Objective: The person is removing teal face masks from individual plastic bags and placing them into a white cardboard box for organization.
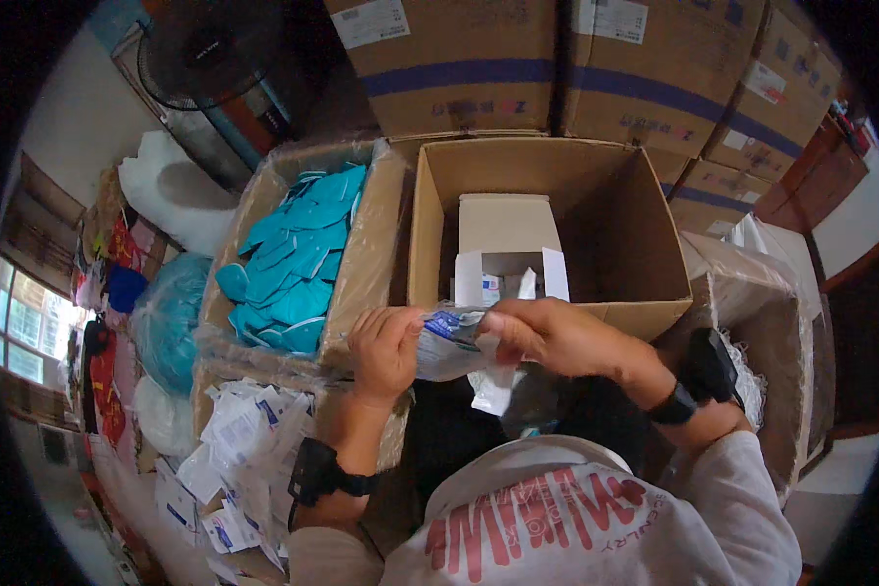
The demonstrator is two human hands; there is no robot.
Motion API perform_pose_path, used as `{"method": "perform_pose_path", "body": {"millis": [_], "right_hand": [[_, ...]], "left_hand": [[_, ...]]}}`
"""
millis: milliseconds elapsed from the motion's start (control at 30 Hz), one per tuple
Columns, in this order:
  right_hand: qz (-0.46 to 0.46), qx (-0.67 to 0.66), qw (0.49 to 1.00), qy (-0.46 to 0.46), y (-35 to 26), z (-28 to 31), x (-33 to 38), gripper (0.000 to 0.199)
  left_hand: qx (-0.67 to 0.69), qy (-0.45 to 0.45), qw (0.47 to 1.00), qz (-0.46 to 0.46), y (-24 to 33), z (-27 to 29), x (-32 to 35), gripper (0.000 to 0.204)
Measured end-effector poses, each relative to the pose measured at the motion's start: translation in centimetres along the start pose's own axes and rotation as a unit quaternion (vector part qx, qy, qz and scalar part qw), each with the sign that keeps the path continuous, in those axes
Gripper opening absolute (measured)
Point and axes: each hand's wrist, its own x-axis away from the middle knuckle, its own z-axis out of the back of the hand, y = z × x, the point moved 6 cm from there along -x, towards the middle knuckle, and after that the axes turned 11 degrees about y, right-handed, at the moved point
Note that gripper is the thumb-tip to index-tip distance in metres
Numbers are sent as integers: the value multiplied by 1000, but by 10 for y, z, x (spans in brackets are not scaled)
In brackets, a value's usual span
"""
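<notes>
Between my two hands is a clear plastic packet (446, 357) with blue print. My left hand (385, 350) pinches its left end and my right hand (561, 337) grips its upper right edge. What lies inside the packet cannot be made out. Just beyond my hands, a small white carton (506, 223) stands with its flaps up inside a large open cardboard box (439, 225). Printed packets show in the carton's mouth. A white sheet-like piece (494, 391) hangs below my right hand.
Left of the large box, a plastic-lined carton holds teal folded face masks (298, 249). White printed leaflets or pouches (244, 439) fill a box at lower left. At right, a carton holds white straps (745, 381). Sealed cartons (459, 78) are stacked behind; a fan (205, 54) stands far left.
</notes>
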Motion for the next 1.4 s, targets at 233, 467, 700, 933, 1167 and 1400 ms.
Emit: {"method": "perform_pose_path", "body": {"millis": [233,467,700,933,1167,1400], "right_hand": [[281,201,933,101,-8,-4,-13,20],[229,192,953,43,-9,-17,-20,21],[178,227,957,20,1,-22,-23,23],[124,5,952,281,24,34,-26,18],[140,-332,918,166,-25,106,-20,27],[341,330,880,-21,-85,1,13,22]], "left_hand": [[51,30,998,22,2,6,2,16],[38,31,999,12,4,3,3,11],[35,-5,999,21,12,-3,6,16],[-7,93,987,130,-10,2,14,14],[-1,123,982,146,-19,11,20,18],[22,133,987,93,-5,16,6,16]]}}
